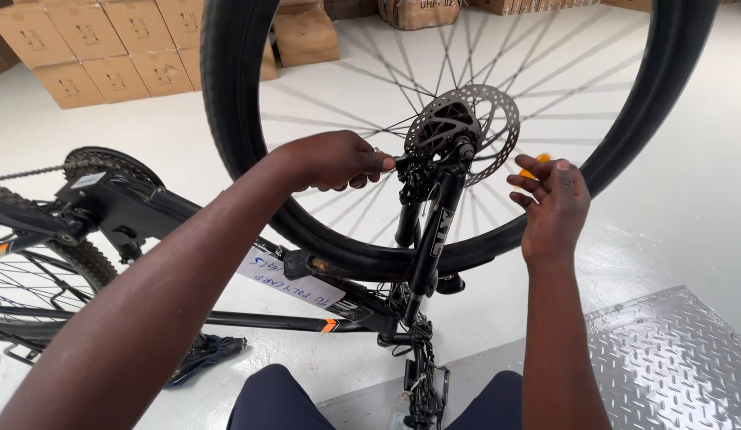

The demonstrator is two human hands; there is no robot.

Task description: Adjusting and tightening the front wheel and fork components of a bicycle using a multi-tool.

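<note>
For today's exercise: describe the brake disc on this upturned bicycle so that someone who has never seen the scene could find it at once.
Start at the big black front wheel standing upside down in its fork. Follow the spokes in to the hub, just beyond the left hand. The brake disc is the flat grey metal ring there, the only part pierced with small holes.

Bright, even overhead light, soft shadows, glare on the pale floor (pixel 689 199), mild wide-angle bending at edges.

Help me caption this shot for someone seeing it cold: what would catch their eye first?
The big front wheel of an upside-down black bicycle fills the upper middle, its perforated brake disc at the hub. The left hand pinches something at the axle, while the right hand hovers beside the tyre holding a small orange thing. Cardboard boxes are stacked at upper left.
</note>
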